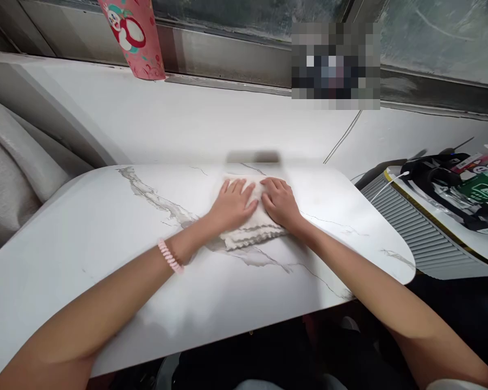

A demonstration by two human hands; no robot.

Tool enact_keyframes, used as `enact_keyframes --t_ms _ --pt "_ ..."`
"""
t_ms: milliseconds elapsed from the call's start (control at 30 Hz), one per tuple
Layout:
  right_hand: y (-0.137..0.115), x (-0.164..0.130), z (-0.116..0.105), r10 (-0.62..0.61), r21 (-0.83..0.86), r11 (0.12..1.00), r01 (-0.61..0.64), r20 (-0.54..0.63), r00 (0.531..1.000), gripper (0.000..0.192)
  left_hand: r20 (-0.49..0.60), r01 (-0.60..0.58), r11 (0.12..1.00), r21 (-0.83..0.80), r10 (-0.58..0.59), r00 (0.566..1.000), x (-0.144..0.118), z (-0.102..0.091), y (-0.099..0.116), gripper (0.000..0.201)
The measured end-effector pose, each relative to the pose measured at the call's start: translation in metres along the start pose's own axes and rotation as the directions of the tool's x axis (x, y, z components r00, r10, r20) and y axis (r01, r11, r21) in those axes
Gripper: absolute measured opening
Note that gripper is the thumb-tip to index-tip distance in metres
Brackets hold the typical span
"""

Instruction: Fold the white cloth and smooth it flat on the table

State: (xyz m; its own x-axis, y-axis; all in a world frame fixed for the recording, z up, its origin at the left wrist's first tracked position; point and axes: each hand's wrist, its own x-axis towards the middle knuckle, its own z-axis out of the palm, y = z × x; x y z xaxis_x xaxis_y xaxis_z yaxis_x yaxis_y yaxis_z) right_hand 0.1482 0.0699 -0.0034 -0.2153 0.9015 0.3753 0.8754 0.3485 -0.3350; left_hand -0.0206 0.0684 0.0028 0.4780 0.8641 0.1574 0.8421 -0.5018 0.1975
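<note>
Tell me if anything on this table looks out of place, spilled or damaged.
Nothing stands out. The left hand and right hand lie flat, side by side, on a folded white cloth lying on the marble-patterned table. The grey streaks are the table's veining, not spills. No damage is visible.

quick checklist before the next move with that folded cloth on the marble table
1. Both hands on the folded cloth: ok, left hand and right hand lie flat on it.
2. Cloth fully on the table: ok, away from the edges.
3. Layers aligned: ok, stacked edges show at the near side.
4. Bare table surface around the cloth: ok.
5. Cable behind it clear of the cloth: ok.
6. Cloth's far edge: cannot tell, blurred.
</note>
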Motion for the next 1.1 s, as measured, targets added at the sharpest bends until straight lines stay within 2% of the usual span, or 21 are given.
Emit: enact_keyframes --t_ms 233,433,600,800,933,1100 --pt "-0.007 0.068 0.034 0.075 0.038 0.996 -0.075 -0.001 0.997 0.038 -0.084 -0.007 0.998 -0.064 0.001 0.996 0.044 0.000 -0.068 0.053" --pt "-0.006 0.102 0.051 0.086 0.046 0.995 -0.085 -0.005 0.996 0.039 -0.089 0.016 0.997 -0.074 -0.023 0.996 0.070 0.000 -0.095 0.054" --pt "-0.003 0.114 0.057 0.085 0.025 0.996 -0.084 -0.006 0.996 0.038 -0.096 0.047 0.997 -0.060 -0.053 0.994 0.073 -0.001 -0.098 0.053" --pt "-0.007 0.105 0.057 0.084 0.021 0.996 -0.084 -0.026 0.996 0.042 -0.101 0.067 0.997 -0.044 -0.072 0.992 0.066 -0.003 -0.092 0.052" --pt "-0.017 0.088 0.055 0.076 0.027 0.997 -0.075 -0.040 0.996 0.041 -0.091 0.063 0.998 -0.030 -0.065 0.994 0.047 -0.006 -0.085 0.051" --pt "-0.035 0.052 0.046 0.044 0.036 0.998 -0.042 -0.042 0.998 0.040 -0.093 0.092 0.996 0.002 -0.092 0.991 0.008 -0.010 -0.064 0.049"
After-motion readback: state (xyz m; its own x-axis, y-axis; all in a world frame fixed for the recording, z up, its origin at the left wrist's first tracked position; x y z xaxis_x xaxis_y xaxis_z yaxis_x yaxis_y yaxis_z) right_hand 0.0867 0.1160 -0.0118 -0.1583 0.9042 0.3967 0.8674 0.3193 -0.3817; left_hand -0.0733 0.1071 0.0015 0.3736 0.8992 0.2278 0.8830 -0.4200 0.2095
